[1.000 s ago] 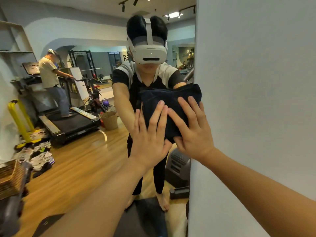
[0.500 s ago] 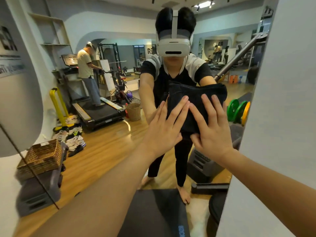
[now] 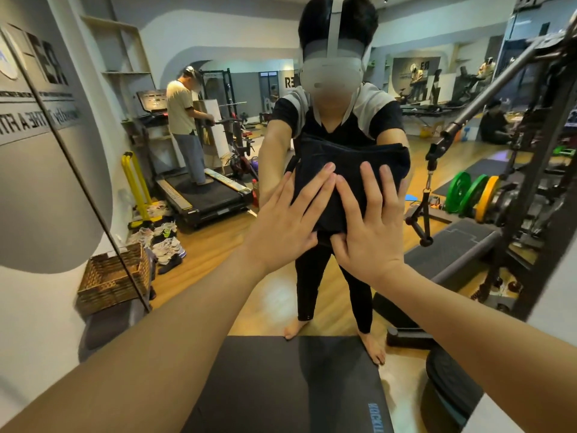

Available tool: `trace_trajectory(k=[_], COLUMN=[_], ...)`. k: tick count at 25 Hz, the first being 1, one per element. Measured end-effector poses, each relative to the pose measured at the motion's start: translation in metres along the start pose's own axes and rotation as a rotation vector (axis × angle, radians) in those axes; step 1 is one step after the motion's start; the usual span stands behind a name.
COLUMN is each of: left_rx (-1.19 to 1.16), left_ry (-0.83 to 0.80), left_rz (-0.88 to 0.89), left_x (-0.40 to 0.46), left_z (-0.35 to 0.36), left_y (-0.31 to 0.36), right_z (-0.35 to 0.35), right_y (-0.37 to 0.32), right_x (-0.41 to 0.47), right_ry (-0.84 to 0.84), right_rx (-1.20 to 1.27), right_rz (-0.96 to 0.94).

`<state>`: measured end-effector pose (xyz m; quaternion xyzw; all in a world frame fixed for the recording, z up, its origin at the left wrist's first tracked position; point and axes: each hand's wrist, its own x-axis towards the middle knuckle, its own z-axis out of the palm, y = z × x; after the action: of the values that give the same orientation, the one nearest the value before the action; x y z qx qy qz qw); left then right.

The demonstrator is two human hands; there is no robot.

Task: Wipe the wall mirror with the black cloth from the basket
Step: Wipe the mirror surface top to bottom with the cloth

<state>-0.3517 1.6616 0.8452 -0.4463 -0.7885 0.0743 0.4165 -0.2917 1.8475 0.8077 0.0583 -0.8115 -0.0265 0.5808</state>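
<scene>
Both hands flat with fingers straight, left hand (image 3: 282, 223) and right hand (image 3: 371, 229) side by side, pressing black cloth (image 3: 346, 170) against wall mirror (image 3: 218, 276), nothing grasped, wicker basket (image 3: 112, 276) reflected at lower left.

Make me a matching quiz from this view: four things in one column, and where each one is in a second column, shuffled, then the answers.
Things:
1. black cloth
2. woven basket
3. green weight plates
4. treadmill

Places:
A. far right, on a rack
B. lower left, by the mirror's edge
C. under both flat hands, on the glass
D. behind, left of centre, a person standing on it

Pairs: 1-C, 2-B, 3-A, 4-D
</scene>
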Motion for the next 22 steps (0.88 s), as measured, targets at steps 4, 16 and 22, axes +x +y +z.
trace_trajectory(k=[4,16,22], left_rx=[0.004,0.071,0.046], left_ry=[0.008,-0.029,-0.045], left_rz=[-0.007,-0.149,-0.206], left_x=[-0.041,-0.191,-0.252], left_z=[0.001,-0.009,0.015], left_y=[-0.045,-0.184,-0.220], right_z=[0.022,0.092,0.129], right_y=[-0.055,-0.244,-0.302], right_x=[0.012,0.049,0.041], right_ry=[-0.011,-0.109,-0.090], right_rx=[0.011,0.039,0.078], right_rz=[-0.004,-0.081,-0.146])
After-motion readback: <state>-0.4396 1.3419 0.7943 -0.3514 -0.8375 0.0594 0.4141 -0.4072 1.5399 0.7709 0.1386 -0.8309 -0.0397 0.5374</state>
